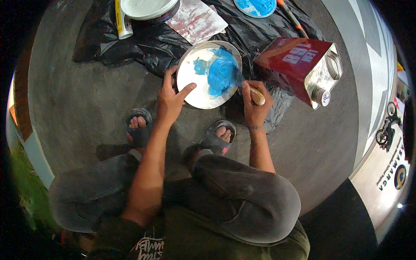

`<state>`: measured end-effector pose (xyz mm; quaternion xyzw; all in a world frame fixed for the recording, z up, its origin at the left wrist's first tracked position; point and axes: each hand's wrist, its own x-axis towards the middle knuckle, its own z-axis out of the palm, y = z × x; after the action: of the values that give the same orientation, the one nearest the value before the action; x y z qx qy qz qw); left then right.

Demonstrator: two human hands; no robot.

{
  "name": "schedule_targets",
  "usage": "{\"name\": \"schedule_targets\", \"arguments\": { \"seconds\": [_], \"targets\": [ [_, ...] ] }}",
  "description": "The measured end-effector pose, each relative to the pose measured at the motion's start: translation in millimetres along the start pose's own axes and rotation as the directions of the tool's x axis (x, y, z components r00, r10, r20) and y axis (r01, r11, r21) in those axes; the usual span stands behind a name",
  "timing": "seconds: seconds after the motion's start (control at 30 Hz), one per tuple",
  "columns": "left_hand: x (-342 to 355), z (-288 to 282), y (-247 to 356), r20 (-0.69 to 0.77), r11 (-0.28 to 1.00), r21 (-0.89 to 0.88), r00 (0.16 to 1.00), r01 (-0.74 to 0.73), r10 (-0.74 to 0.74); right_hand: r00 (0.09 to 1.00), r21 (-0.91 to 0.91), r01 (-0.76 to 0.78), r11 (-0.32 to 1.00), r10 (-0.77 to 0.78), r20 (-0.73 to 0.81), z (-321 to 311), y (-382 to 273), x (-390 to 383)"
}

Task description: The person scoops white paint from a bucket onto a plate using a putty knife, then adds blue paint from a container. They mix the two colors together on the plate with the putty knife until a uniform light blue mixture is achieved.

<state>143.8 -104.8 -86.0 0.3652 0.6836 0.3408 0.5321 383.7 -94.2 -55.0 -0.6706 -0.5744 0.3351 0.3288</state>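
My left hand (170,102) grips the left rim of a round white lid (187,89), thumb on top and fingers beneath. Thick blue paste (222,74) is spread over the lid's right half, with a smaller dab towards the middle. My right hand (258,108) is closed round the wooden handle of a putty knife (257,97) at the lid's right edge. Its blade reaches into the paste, blurred and partly coated in blue. The lid is held above the ground in front of my feet.
A red rectangular metal can (299,63) lies to the right. On black plastic sheeting (143,50) are a white tub (149,8), a yellow-and-white tube (123,21), worn sandpaper (197,21), a blue-smeared lid (255,6) and an orange-and-black handle (294,19).
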Motion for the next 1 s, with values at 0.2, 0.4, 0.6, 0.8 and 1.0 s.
{"name": "schedule_targets", "arguments": {
  "seconds": [0.2, 0.4, 0.6, 0.8, 1.0],
  "targets": [
    [5, -4, 0, 0.014, 1.000, -0.029, 1.000, 0.005, -0.005, 0.993, 0.077, -0.105, 0.992, 0.100, 0.061, 2, 1, 1],
    [2, -2, 2, 0.008, 0.998, -0.064, 1.000, 0.030, -0.030, 0.994, 0.034, 0.013, 0.999, -0.017, 0.112, 3, -6, 1],
    [7, -4, -4, -0.029, 0.998, -0.041, 0.999, -0.047, 0.045, 0.956, -0.030, 0.271, 0.962, -0.265, 0.125, -12, -30, 31],
    [7, -7, 15, 0.032, 0.993, -0.029, 0.993, 0.111, -0.110, 0.964, 0.005, 0.208, 0.978, -0.206, 0.170, -16, 8, 51],
    [2, -2, -1, -0.053, 0.992, -0.112, 0.996, 0.061, -0.067, 0.961, -0.041, 0.103, 0.994, -0.089, 0.262, -25, 9, 8]
  ]
}}
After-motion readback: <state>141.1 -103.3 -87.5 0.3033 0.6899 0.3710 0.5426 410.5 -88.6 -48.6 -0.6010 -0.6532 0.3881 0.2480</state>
